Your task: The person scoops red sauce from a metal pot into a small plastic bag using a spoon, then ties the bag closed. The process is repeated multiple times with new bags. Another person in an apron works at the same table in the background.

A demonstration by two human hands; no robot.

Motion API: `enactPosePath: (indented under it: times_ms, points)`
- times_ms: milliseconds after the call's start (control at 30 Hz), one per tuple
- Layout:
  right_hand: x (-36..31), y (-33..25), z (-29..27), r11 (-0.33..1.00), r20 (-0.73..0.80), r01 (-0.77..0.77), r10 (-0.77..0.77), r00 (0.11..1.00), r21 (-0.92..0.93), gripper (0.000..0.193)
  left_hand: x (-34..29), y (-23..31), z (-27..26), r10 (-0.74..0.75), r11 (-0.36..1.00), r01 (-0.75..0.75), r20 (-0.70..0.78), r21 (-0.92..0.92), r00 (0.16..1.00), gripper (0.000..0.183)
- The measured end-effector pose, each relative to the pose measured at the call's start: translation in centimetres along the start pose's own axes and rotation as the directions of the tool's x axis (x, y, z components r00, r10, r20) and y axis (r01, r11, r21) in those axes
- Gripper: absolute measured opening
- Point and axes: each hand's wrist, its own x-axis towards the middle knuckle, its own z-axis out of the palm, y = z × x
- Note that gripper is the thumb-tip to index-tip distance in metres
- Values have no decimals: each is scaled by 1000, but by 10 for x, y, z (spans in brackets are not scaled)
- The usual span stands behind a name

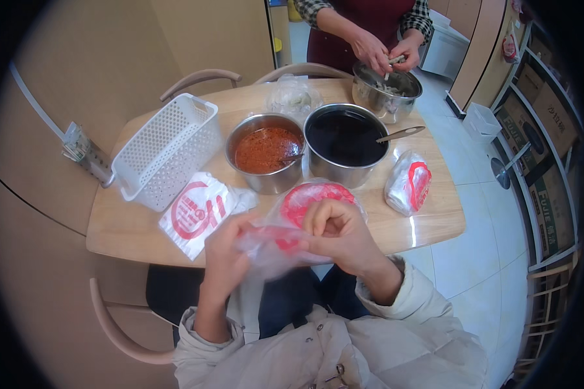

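My left hand (pixel 227 254) and my right hand (pixel 342 237) are both closed on a thin, translucent plastic bag (pixel 266 259), pulled between them just above the table's near edge. Its lower part hangs loose and looks blurred. Right behind it lies a round, clear-wrapped bundle with red print (pixel 315 198), partly hidden by my hands. Left of that, a flat white plastic bag with red print (pixel 198 217) rests on the tabletop. Past the bundle stand a steel pot of reddish-brown sauce (pixel 266 152) and a steel pot of dark liquid (pixel 345 136), each with a utensil in it.
A white perforated basket (pixel 169 152) sits on the table's left. Another wrapped bundle (pixel 409 183) lies at the right. Across the table, a person in a dark red apron handles pale strips over a steel bowl (pixel 387 104). Shelving with boxes (pixel 532 162) lines the right side.
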Motion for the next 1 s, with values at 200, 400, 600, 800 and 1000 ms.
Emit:
enactPosePath:
  times_ms: [200,400,600,800,1000]
  points:
    - [-4,-47,-14,331,108,269,-432,895,-904,15,17,22,-2,-53,922,76,71,-380,996,15]
    - [-35,-66,16,822,465,426,-230,855,-378,5,15,57,27,226,973,-231,-117,-30,967,20]
    - [-28,-17,-17,779,348,284,-90,933,-559,15,2,76,34,256,725,-175,25,-666,966,32]
    - [-15,-35,-37,250,393,380,1,920,-891,28,-2,82,7,399,854,-179,394,-489,828,17]
    - [-21,-48,-20,60,169,165,569,804,-985,48,1,52,25,169,907,-221,171,359,971,32]
